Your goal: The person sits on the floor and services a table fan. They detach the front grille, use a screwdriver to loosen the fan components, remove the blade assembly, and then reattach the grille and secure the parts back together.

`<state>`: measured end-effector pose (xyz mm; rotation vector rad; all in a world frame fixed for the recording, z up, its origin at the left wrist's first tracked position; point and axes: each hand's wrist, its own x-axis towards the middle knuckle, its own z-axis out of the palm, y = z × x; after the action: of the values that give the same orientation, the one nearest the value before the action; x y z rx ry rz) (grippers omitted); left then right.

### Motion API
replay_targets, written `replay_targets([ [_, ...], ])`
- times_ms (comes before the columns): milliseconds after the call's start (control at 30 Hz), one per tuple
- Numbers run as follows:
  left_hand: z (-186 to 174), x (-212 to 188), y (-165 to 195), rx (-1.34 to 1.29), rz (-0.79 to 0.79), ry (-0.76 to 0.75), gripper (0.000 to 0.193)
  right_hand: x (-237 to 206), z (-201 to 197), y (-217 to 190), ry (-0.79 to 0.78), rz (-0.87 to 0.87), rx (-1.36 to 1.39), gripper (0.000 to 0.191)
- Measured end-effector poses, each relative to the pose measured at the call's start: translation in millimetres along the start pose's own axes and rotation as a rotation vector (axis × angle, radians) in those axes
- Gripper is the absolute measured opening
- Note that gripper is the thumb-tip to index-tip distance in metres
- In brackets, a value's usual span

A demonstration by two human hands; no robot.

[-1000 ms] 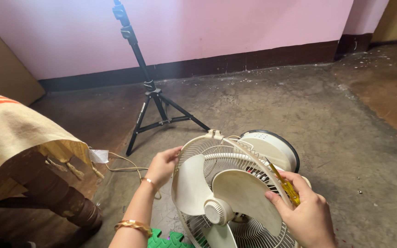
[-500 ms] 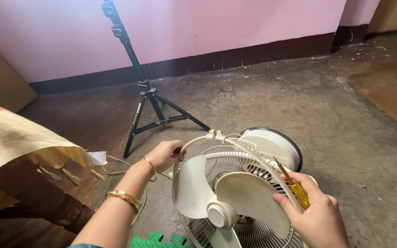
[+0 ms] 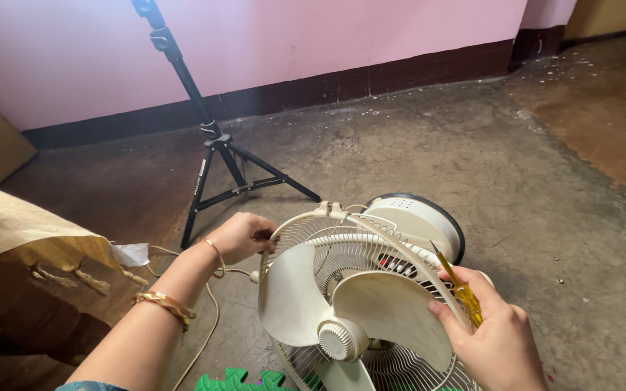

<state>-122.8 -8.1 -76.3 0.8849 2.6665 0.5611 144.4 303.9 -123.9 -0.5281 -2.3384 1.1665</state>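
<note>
Front grille looks off, blades (image 3: 313, 304) still on; my left hand (image 3: 239, 236) pinches rear guard (image 3: 371, 242) rim, right hand (image 3: 498, 337) fist-gripping yellow screwdriver (image 3: 459, 287).

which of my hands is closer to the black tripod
Left. The left hand grips the fan guard's left rim, just below the tripod's legs. The right hand, holding a yellow screwdriver, is on the far rim.

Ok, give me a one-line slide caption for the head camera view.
Left hand grips the cream fan's wire grille rim; right hand holds a yellow-handled screwdriver on its other side.
</note>
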Motion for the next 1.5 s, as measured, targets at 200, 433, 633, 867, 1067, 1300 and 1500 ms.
replay_targets([
  [200,4.8,-8.1,4.0,0.159,0.074,0.063,0.022,-1.5,-1.8,-4.0,-0.017,0.064,-0.035,0.051],
  [433,30.5,-17.5,0.1,0.209,0.110,0.247,0.013,0.6,-0.5,-7.5,-0.053,0.161,-0.038,0.052],
  [633,28.3,-11.5,-5.0,-0.059,0.192,0.282,0.013,0.4,-0.4,-5.7,-0.040,0.141,-0.053,0.052],
  [867,20.6,-17.3,4.5,0.080,0.251,0.241,0.014,-1.3,0.2,-2.1,-0.006,0.054,0.002,0.054],
  [1067,7.8,-14.8,16.4,0.260,0.213,0.095,0.011,-2.5,-1.2,-2.4,0.002,0.027,0.011,0.053],
  [1300,-3.5,-4.2,33.1,0.466,0.024,-0.106,0.014,-2.4,-1.3,-1.1,-0.012,0.058,-0.022,0.053],
  [1500,-20.8,-7.3,32.7,0.642,0.068,-0.158,0.021,2.6,1.9,7.8,-0.006,-0.006,0.029,0.057],
])
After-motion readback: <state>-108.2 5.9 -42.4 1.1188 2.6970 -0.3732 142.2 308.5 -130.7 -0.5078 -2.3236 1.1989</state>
